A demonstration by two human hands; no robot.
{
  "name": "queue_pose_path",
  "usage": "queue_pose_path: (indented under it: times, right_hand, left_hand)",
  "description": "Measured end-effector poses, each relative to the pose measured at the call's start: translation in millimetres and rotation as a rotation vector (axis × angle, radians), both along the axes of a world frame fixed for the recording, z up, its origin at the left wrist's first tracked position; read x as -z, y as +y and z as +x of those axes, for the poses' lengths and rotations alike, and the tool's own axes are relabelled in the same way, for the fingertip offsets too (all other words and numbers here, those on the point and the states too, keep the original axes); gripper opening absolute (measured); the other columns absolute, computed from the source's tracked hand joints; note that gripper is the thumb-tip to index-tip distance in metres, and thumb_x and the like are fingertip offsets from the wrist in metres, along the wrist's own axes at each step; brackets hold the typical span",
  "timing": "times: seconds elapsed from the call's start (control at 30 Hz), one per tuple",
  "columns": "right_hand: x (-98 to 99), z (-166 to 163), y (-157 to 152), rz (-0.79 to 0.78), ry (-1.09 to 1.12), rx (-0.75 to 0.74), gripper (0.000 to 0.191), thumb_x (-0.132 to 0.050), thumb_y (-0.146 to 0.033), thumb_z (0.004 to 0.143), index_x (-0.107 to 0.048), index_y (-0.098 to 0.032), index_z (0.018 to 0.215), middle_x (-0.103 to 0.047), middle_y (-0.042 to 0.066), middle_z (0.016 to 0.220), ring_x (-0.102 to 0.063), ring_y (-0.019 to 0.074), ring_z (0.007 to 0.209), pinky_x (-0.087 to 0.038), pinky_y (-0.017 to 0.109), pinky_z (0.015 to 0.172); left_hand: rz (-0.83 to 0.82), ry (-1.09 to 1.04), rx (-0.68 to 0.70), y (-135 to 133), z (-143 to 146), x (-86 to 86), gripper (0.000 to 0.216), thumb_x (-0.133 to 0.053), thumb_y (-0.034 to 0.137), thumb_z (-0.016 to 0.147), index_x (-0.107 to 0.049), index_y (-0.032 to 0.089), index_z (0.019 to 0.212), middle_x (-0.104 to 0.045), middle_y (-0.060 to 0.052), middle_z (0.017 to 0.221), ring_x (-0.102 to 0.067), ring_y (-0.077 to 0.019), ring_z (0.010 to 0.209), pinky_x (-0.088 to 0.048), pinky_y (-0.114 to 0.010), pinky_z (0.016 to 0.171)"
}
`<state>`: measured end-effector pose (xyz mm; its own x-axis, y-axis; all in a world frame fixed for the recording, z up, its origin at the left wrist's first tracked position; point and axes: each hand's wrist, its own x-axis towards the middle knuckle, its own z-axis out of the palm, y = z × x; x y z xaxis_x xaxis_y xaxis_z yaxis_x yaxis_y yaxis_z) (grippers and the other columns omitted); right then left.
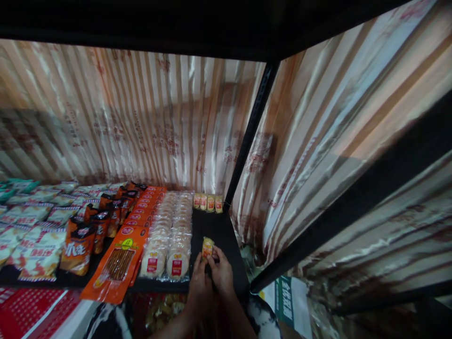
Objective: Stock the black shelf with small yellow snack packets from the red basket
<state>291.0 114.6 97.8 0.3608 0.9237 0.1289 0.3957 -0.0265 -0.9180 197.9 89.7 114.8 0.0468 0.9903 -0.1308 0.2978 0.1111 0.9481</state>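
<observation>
Both of my hands hold one small yellow snack packet (207,246) with a red label, above the right end of the black shelf (206,225). My left hand (200,281) grips its lower left side, fingers closed. From the right, my right hand (221,272) pinches the same packet with bent fingers. Behind them, a short row of similar yellow packets (211,203) stands at the back of the shelf beside the black post. Left of my hands lie two columns of round white rice crackers (179,264) in clear wrappers with red labels.
Further left are orange snack-stick packets (120,259), orange-and-black bags (76,247) and several white bags (38,247). A black post (251,136) and slanted bar (318,219) frame the right side. Below sit a red basket (31,310) and a bag of yellow packets (160,310).
</observation>
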Motion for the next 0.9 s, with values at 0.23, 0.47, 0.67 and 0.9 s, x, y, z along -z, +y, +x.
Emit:
queue_pose_path:
  times: [0.23, 0.47, 0.67, 0.9]
  right_hand:
    - [0.5, 6, 5, -0.040, -0.039, -0.035, 0.039, -0.051, -0.037, 0.072, -0.062, -0.020, 0.106, -0.070, 0.009, 0.094, -0.066, 0.0222, 0.083, -0.052, 0.033, 0.078]
    - [-9.6, 4, 24, -0.076, 0.018, -0.069, 0.044, -0.047, -0.035, 0.074, -0.061, -0.015, 0.110, -0.071, 0.008, 0.091, -0.067, 0.0204, 0.080, -0.052, 0.028, 0.073]
    - [-11.4, 3, 42, -0.068, 0.047, -0.063, 0.040, -0.047, -0.029, 0.071, -0.064, -0.018, 0.105, -0.071, 0.005, 0.087, -0.066, 0.0190, 0.076, -0.052, 0.026, 0.070]
    - [0.8, -1, 62, 0.036, -0.096, -0.078, 0.039, -0.045, -0.022, 0.073, -0.065, -0.021, 0.107, -0.070, 0.005, 0.094, -0.066, 0.0182, 0.081, -0.052, 0.025, 0.074]
  left_hand:
    - [-0.080, 0.011, -0.039, 10, 6, -3.7, 0.058, -0.040, 0.006, 0.067, -0.052, 0.006, 0.123, -0.039, -0.015, 0.141, -0.030, -0.0210, 0.134, -0.015, -0.031, 0.114]
    - [-0.094, 0.057, -0.097, 23, 17, -16.4, 0.048, -0.034, 0.018, 0.081, -0.051, 0.004, 0.124, -0.037, -0.015, 0.142, -0.032, -0.0200, 0.133, -0.023, -0.027, 0.112]
    - [-0.121, 0.048, -0.108, 42, 28, -17.1, 0.049, -0.030, 0.025, 0.087, -0.046, 0.007, 0.130, -0.030, -0.012, 0.146, -0.027, -0.0196, 0.135, -0.022, -0.029, 0.112]
    - [-0.035, 0.158, -0.167, 71, 49, 2.5, 0.048, -0.037, 0.026, 0.084, -0.046, 0.016, 0.130, -0.045, -0.010, 0.137, -0.032, -0.0243, 0.132, -0.026, -0.034, 0.111]
